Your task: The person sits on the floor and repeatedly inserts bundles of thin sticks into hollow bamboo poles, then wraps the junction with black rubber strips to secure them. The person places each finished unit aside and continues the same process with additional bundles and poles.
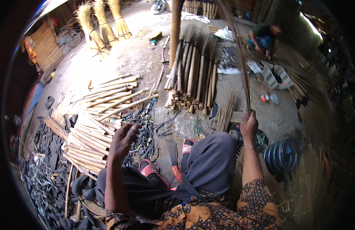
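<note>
My right hand (249, 125) is closed around the lower end of a thin bundle of long brown sticks (242, 73), held upright; its upper part is smeared by motion. My left hand (125, 140) is raised above my left knee, slightly blurred, fingers stretched out with nothing visible in them. Beneath and beside it lie pale bamboo poles (91, 136) in a pile and a tangle of black rubber strips (141, 134). Between my feet is a broad-bladed knife (173, 153) with a red handle. A loose bundle of thin sticks (225, 115) lies past my right knee.
Stick brooms with bamboo handles (193, 73) are stacked ahead beside a wooden post (175, 38). A blue ribbed bucket (281, 155) stands at my right. Farther off are a white crate (276, 76) and a crouching person (265, 36). Rubber scraps (51, 184) cover the left floor.
</note>
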### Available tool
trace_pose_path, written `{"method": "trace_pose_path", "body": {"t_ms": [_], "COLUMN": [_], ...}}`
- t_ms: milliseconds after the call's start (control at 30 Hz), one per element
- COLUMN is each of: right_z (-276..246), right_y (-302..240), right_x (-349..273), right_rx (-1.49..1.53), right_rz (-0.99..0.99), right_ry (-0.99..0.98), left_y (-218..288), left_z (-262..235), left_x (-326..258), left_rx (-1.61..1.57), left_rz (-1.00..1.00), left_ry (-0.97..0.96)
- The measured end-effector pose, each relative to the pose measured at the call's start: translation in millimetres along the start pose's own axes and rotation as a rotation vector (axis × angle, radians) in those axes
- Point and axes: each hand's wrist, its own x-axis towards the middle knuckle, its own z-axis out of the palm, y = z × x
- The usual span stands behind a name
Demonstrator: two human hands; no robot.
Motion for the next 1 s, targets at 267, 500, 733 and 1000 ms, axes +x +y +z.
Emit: {"method": "trace_pose_path", "body": {"t_ms": [267,500,733,1000], "right_z": [39,127,188,224], "right_y": [-214,-261,-213,-167], "right_x": [-45,-181,-254,-289], "right_rx": [0.541,0.956,0.747,0.444], "right_rz": [-0.732,-0.233,-0.074,-0.258], "right_ry": [-0.34,-0.955,-1.181,-1.268], "left_y": [56,9,-99,-195], "left_z": [59,28,57,77], "left_x": [6,7,3,10], "left_rx": [-0.18,-0.509,-0.277,-0.096], "left_rz": [0.414,0.219,0.002,-0.205], "left_ry": [-0.067,0.233,0.248,0.181]}}
